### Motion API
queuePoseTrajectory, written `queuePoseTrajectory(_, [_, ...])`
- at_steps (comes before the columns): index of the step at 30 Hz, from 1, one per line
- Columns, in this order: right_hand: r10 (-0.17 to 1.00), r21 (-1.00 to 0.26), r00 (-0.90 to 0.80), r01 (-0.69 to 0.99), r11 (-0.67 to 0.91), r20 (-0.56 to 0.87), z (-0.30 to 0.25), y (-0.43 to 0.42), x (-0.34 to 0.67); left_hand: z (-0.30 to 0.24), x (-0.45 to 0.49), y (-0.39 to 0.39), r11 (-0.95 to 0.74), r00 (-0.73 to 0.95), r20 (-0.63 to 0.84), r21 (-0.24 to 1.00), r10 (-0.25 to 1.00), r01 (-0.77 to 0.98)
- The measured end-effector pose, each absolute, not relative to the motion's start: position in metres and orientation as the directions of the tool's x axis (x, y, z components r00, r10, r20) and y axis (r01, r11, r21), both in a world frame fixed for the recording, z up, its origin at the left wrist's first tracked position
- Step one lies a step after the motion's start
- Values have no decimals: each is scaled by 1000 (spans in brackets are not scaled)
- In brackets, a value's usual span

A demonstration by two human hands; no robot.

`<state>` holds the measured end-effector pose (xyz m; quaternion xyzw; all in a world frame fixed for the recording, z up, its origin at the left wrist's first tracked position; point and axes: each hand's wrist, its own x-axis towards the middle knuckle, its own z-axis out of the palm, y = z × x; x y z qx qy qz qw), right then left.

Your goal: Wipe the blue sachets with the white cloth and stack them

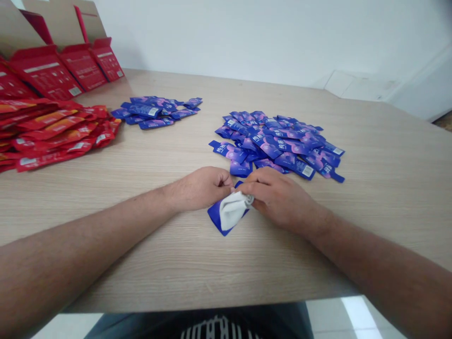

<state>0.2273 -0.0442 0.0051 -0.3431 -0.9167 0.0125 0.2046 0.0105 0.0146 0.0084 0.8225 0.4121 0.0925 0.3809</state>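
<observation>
Near the front edge of the wood-grain table [148, 263], a blue sachet [216, 215] lay tilted between the two hands. A crumpled white sheet [232, 211] stood out of it, possibly a wipe, though its material could not be settled. The left hand [199, 188] was curled nearly closed, its fingertips [226, 181] pinched on the sachet's upper edge, as far as the knuckles let that be seen. The right hand [278, 200] arched over from the other side, its fingers closed on the sheet's upper end. Just beyond the hands, toward the middle of the table, a large heap of blue sachets [275, 143] lay loose and overlapping, its nearest pieces almost at the right hand. Further back, toward the far edge, a smaller heap of blue sachets [157, 113] lay well apart from it. Along the left edge spread a pile of red sachets [52, 134], and behind it, at the far left corner, stood open red cardboard cartons [45, 70]. One blue sachet was out on its own in the hands; the others lay heaped, with no white sheet showing from any of them.
</observation>
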Motion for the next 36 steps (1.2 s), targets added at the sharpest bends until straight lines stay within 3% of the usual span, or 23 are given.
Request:
queuePoseTrajectory(4, [557,-149,-761,541,828,333,6,-46,225,9,10,14,-378,656,-169,700,736,605])
queuePoseTrajectory(8, [644,-185,-672,625,758,366,5,-44,227,10,11,14,-383,644,-175,678,745,627])
queuePoseTrajectory(13, [564,-156,-753,547,823,339,5,-46,225,9,10,14,-388,663,-173,694,728,607])
queuePoseTrajectory(18, [643,-185,-675,624,759,363,5,-44,227,7,9,15,-380,653,-167,696,739,609])
queuePoseTrajectory(22, [570,-166,-748,548,819,340,6,-46,226,8,9,14,-386,669,-171,703,723,597])
queuePoseTrajectory(27, [647,-184,-673,628,756,359,6,-43,228,10,10,13,-389,650,-172,679,740,622])
queuePoseTrajectory(32, [573,-170,-754,550,818,320,6,-45,227,10,9,13,-403,669,-167,685,724,607])
queuePoseTrajectory(36, [649,-191,-677,626,756,348,6,-43,229,9,9,14,-400,655,-169,673,736,623])
